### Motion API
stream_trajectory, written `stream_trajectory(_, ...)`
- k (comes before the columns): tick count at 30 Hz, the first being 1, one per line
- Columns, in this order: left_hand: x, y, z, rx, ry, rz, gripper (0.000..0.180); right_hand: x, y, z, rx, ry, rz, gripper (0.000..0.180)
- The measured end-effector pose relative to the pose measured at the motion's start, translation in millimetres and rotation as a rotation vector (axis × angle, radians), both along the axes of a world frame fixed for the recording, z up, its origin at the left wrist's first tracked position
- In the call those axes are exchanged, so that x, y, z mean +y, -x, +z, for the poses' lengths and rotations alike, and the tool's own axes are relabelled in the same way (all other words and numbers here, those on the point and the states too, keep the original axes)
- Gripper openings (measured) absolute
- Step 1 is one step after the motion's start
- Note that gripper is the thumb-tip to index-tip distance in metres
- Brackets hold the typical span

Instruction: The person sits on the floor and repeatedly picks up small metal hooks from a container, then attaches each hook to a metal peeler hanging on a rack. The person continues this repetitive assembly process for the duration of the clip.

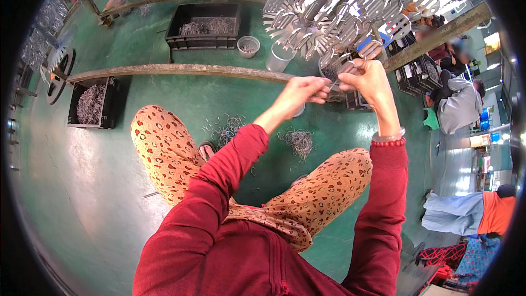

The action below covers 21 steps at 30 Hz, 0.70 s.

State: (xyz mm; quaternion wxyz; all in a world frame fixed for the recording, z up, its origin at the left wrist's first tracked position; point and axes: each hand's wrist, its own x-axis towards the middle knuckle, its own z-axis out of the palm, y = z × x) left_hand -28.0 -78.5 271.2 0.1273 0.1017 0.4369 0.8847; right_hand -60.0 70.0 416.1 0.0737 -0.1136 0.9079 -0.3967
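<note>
A thin wire hook (pixel 342 77) sits raised in front of the seated person, just below the rack of hung metal parts (pixel 350 5). The left hand (pixel 304 90) pinches its near end between closed fingertips. The right hand (pixel 368 79) is closed around the far end, beside a hanging part. Loose wire hooks (pixel 298 141) lie on the green floor (pixel 164 90) between the person's feet. Black crates of hooks (pixel 204 24) stand beyond a metal rail (pixel 181 69).
</note>
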Motion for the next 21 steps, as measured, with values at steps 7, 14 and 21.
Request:
stream_trajectory(7,-81,55,-38,-0.249,-0.406,-0.051,0.058,-55,17,-3,0.277,-0.226,-0.09,0.022)
stream_trajectory(14,-97,99,-23,-0.209,-0.293,-0.072,0.048,-82,23,3,0.462,-0.281,-0.19,0.025)
stream_trajectory(21,-90,111,-9,-0.24,-0.17,-0.159,0.03,-72,35,0,0.416,-0.305,-0.208,0.021)
